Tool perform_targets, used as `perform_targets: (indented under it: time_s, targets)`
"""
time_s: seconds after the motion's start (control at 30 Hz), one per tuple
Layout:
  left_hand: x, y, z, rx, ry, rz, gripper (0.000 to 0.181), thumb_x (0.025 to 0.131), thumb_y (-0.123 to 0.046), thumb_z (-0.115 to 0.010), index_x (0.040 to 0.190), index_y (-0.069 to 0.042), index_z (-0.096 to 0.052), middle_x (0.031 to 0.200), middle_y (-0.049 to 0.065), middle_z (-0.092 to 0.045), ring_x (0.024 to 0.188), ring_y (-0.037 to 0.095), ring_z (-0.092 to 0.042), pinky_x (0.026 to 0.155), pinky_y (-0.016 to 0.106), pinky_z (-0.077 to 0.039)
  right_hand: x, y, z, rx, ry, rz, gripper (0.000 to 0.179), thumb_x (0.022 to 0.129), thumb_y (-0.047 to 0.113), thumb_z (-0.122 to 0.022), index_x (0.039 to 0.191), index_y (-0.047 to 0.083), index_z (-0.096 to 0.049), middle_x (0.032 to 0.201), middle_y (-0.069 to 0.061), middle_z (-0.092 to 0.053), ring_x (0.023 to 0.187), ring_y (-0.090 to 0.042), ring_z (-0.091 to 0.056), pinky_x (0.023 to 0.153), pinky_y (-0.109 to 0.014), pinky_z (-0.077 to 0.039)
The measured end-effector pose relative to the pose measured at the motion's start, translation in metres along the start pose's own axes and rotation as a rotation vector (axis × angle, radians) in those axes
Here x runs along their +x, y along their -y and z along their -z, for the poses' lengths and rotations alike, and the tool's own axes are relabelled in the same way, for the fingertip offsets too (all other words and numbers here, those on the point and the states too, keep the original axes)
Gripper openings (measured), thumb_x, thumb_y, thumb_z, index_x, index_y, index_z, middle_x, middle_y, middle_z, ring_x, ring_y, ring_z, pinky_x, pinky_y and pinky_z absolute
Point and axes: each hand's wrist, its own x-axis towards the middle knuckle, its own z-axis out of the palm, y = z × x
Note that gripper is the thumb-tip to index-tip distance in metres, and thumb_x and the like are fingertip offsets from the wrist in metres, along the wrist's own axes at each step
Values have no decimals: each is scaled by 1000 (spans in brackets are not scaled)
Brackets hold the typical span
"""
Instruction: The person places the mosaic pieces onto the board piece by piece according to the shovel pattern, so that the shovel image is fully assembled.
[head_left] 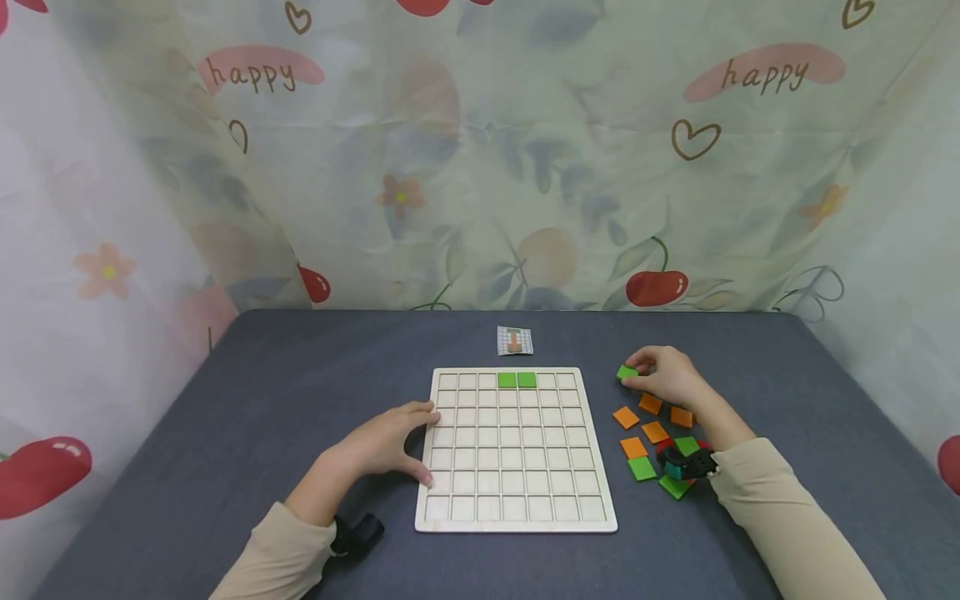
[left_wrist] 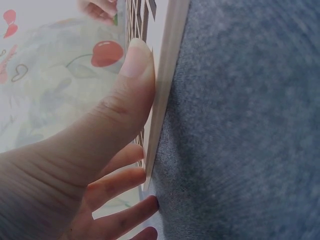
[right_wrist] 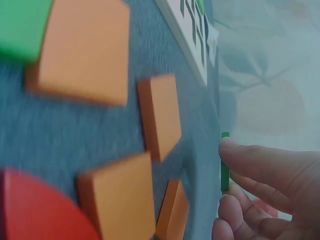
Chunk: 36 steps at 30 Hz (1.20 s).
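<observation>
My right hand (head_left: 667, 375) pinches green tile (head_left: 626, 372) right of board (head_left: 513, 459), level with two green squares (head_left: 507, 380) in far row. My left hand (head_left: 386, 442), farther from tile, fingers spread, touches board's left edge.

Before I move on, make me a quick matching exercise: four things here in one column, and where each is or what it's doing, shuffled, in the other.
1. left hand
2. right hand
3. card
4. orange tiles

A. lying on the table, right of the board
B. touching the board's left edge
C. lying beyond the board's far edge
D. pinching a green tile

Pairs: 1-B, 2-D, 3-C, 4-A
</observation>
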Motion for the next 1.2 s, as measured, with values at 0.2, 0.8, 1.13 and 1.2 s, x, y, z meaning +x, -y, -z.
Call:
perform_targets:
  time_s: [0.2, 0.8, 1.13, 1.2]
  targets:
    - [1, 0, 0, -1, -1, -2, 91, 60, -42, -84, 136, -7, -48, 147, 13, -39, 136, 32, -37, 109, 47, -35, 1, 11, -6, 5, -1, 42, 30, 83, 17, -69, 106, -3, -65, 100, -21, -62, 86, -26, -56, 64, -28, -45]
    - [-1, 0, 0, -9, -6, 0, 91, 60, -42, -84, 136, -7, -49, 148, 13, -39, 136, 32, -37, 109, 48, -34, 3, 37, -20, 28, 35, 146, 28, 82, 14, -70, 104, -3, -66, 98, -20, -63, 74, -19, -56, 59, -25, -46]
    - [-1, 0, 1, -9, -9, -7, 90, 60, -41, -84, 136, -7, -49, 147, 13, -39, 136, 32, -37, 109, 48, -34, 9, 48, -30, 28, 40, 178, 28, 81, 13, -72, 103, -2, -66, 97, -18, -64, 72, -18, -56, 59, -25, -46]
    - [-1, -1, 1, -9, -7, -7, 90, 60, -41, -84, 136, -7, -49, 147, 13, -39, 136, 32, -37, 109, 48, -34, 10, 52, -31, 15, 45, 183, 28, 81, 14, -71, 104, -2, -66, 98, -18, -63, 73, -18, -56, 60, -26, -47]
